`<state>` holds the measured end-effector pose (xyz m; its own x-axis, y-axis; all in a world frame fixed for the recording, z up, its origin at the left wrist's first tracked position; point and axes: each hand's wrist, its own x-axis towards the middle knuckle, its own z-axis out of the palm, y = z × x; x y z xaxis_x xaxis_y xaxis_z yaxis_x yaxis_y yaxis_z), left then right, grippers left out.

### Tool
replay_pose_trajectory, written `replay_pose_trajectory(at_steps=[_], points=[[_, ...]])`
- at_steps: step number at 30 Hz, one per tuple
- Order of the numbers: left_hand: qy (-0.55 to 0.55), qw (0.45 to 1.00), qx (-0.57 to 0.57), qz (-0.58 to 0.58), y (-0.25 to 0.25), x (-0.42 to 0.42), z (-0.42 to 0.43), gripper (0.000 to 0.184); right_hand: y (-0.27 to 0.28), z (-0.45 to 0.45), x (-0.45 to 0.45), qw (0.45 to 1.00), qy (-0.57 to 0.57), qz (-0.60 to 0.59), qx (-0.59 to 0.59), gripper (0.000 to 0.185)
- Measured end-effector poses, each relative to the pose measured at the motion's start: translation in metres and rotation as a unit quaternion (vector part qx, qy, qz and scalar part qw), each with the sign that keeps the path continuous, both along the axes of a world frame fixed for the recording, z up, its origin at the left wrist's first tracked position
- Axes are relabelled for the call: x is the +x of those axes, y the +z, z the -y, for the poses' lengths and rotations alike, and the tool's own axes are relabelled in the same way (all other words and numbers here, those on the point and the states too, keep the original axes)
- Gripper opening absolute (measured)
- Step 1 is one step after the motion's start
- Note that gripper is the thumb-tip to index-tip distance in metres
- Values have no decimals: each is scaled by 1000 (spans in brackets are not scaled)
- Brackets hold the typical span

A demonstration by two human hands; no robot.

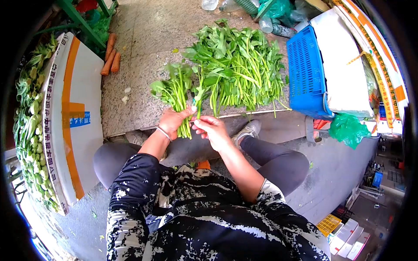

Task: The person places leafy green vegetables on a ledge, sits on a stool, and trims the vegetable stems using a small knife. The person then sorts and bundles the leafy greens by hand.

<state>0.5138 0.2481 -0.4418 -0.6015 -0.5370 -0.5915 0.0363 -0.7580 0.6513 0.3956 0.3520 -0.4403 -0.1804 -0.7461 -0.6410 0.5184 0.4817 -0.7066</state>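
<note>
My left hand, with a bangle at its wrist, is wrapped round a small bunch of leafy green stems. The bunch's leaves point away from me and its cut ends stick out below the hand. My right hand is close beside it, thumb and fingers pinched at the lower end of a single leafy stem. Beyond the hands, a large pile of the same leafy greens, which look like water spinach, lies on the stone slab.
Several carrots lie at the slab's left, near a white foam box with orange tape. A blue plastic crate stands at the right beside another white box. A green plastic bag hangs below it. Plastic bottles lie behind.
</note>
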Motion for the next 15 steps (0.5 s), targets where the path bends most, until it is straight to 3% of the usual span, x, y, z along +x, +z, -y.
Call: replay_pose_trajectory(at_steps=[4, 6, 7, 8, 9, 12, 15], points=[[-7, 999, -34, 36, -1, -3, -5, 19, 9, 4, 7, 992, 30, -118, -43, 23], [-5, 999, -18, 32, -3, -2, -4, 21, 26, 7, 0, 980, 82, -177, 52, 29], [-11, 999, -24, 41, -3, -2, -3, 22, 3, 4, -7, 971, -44, -234, 10, 37], [-16, 998, -29, 49, -4, -2, -2, 23, -19, 5, -21, 914, -131, -383, -38, 37], [-33, 998, -26, 50, -11, 0, -1, 23, -12, 9, -36, 837, -113, -533, 50, 38], [-37, 999, 13, 27, -8, 3, 1, 23, -59, 26, -59, 800, -85, -583, 114, 40], [-48, 998, 20, 20, -9, 5, 1, 26, -98, 44, -61, 836, -22, -530, 142, 41]])
